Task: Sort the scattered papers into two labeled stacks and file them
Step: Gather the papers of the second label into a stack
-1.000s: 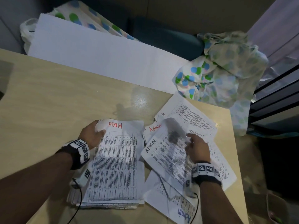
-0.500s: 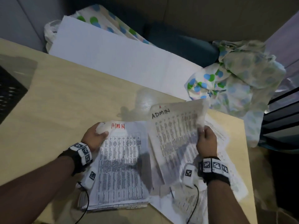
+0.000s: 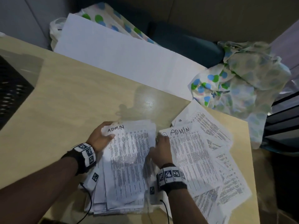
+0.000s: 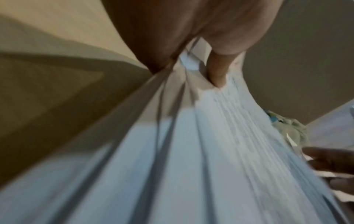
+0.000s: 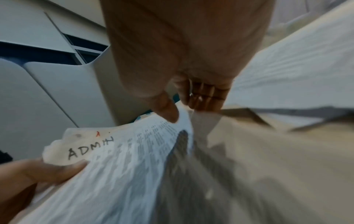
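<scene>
A stack of printed papers [image 3: 127,167] lies on the tan table [image 3: 72,102], and its top sheet is marked "ADMIN" in black. My left hand [image 3: 101,137] grips the stack's top-left corner, thumb on the top sheet. The left wrist view shows that hand [image 4: 187,72] clamping the stack [image 4: 191,151]. My right hand [image 3: 161,147] pinches the top sheet's right edge. In the right wrist view, my right hand [image 5: 184,109] has thumb and fingers closed on the ADMIN sheet [image 5: 118,159]. Scattered papers [image 3: 194,160], one also marked "ADMIN", lie to the right.
A black mesh tray [image 3: 11,88] sits at the table's left edge. A white board [image 3: 113,50] leans behind the table, with a dotted cloth [image 3: 239,81] bunched at the back right. The loose sheets reach the table's right edge.
My right hand lifted an ADMIN sheet off the right pile and carried it left onto the stack. My left hand stayed at the stack's corner and now holds the new top sheet too.
</scene>
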Motion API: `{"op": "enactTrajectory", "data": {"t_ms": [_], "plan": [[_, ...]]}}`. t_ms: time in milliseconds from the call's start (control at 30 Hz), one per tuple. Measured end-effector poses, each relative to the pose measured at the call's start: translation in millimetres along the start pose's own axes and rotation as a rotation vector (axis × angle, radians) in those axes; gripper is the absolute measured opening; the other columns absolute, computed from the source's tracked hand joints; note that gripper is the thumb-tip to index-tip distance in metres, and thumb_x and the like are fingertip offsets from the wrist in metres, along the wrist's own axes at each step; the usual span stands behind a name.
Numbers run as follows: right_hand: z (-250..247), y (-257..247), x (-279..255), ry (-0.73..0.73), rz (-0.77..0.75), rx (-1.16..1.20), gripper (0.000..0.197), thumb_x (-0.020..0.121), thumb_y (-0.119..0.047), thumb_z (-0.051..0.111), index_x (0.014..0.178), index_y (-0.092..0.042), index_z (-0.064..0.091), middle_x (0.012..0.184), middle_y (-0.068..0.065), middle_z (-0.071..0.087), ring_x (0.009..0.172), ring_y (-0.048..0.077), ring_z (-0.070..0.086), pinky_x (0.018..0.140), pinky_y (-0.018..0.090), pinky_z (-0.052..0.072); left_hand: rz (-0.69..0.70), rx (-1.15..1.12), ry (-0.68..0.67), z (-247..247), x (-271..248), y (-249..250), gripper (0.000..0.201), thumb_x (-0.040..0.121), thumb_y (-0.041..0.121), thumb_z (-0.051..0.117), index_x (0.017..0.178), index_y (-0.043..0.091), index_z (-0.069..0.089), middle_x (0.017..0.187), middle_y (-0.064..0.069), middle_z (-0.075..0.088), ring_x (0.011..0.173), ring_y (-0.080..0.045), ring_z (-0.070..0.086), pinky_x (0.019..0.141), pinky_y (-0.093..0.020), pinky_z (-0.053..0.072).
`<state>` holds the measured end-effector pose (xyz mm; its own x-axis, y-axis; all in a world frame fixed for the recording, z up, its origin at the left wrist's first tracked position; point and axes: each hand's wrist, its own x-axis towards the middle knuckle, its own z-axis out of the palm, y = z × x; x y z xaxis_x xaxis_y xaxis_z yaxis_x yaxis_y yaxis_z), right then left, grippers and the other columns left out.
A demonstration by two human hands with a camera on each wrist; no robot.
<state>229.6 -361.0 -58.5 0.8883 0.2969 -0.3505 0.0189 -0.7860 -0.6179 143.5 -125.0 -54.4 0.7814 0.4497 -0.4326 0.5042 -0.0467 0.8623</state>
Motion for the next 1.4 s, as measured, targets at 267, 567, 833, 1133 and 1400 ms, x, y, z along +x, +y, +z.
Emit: {"op": "enactTrajectory", "data": {"t_ms": [267, 567, 833, 1133, 1400], "plan": [[7.6, -22.1, 17.0, -0.129, -0.169, -0.084, 0.06, 0.092, -0.021, 0.055, 0.146, -0.023, 0.03, 0.141, 0.008, 0.032, 0.121, 0.021, 0.045, 0.11, 0.034, 0.036, 0.08, 0.036, -0.188, -4.4, -16.6, -9.4, 0.07, 0.08, -0.01, 0.061, 0.112, 0.052, 0.05, 0.127, 0.002, 0.05, 0.091, -0.015, 0.055, 0.066, -0.021, 0.045], [25.0, -21.4, 23.1, -0.001, -0.185, -0.08, 0.025, 0.093, -0.012, 0.051, 0.112, -0.006, 0.065, 0.119, 0.003, 0.052, 0.087, 0.002, 0.047, 0.072, -0.012, 0.023, 0.081, -0.047, -0.119, -6.1, -5.0, -14.7, 0.029, 0.084, -0.003, 0.062, 0.079, 0.025, 0.065, 0.106, 0.004, 0.065, 0.098, -0.021, 0.059, 0.077, -0.021, 0.042], [-10.1, -31.5, 26.7, -0.182, -0.166, 0.022, 0.028, 0.091, -0.021, 0.058, 0.116, -0.012, 0.065, 0.122, 0.001, 0.063, 0.105, 0.011, 0.057, 0.096, 0.031, 0.047, 0.047, 0.01, -0.095, -5.9, -7.8, -37.4, 0.06, 0.082, 0.01, 0.071, 0.129, 0.037, 0.045, 0.131, 0.005, 0.047, 0.115, -0.014, 0.049, 0.096, -0.033, 0.043], [-124.3, 108.0, 18.5, 0.237, 0.534, -0.241, 0.088, 0.073, -0.042, 0.078, 0.142, -0.011, 0.033, 0.144, 0.018, 0.038, 0.133, 0.038, 0.035, 0.105, 0.055, 0.036, 0.093, 0.128, -0.147, 0.1, -5.0, -34.5, 0.058, 0.075, 0.01, 0.077, 0.109, 0.048, 0.05, 0.118, 0.004, 0.061, 0.11, -0.019, 0.057, 0.094, -0.034, 0.044], [-117.2, 114.7, 10.0, 0.223, 0.255, -0.578, 0.055, 0.074, -0.039, 0.075, 0.12, -0.014, 0.055, 0.122, 0.007, 0.056, 0.11, 0.028, 0.054, 0.09, 0.044, 0.048, 0.13, 0.203, -0.129, 2.2, -2.5, -35.6, 0.052, 0.076, 0.008, 0.075, 0.103, 0.047, 0.054, 0.115, 0.002, 0.062, 0.091, -0.025, 0.063, 0.074, -0.038, 0.053]]}}
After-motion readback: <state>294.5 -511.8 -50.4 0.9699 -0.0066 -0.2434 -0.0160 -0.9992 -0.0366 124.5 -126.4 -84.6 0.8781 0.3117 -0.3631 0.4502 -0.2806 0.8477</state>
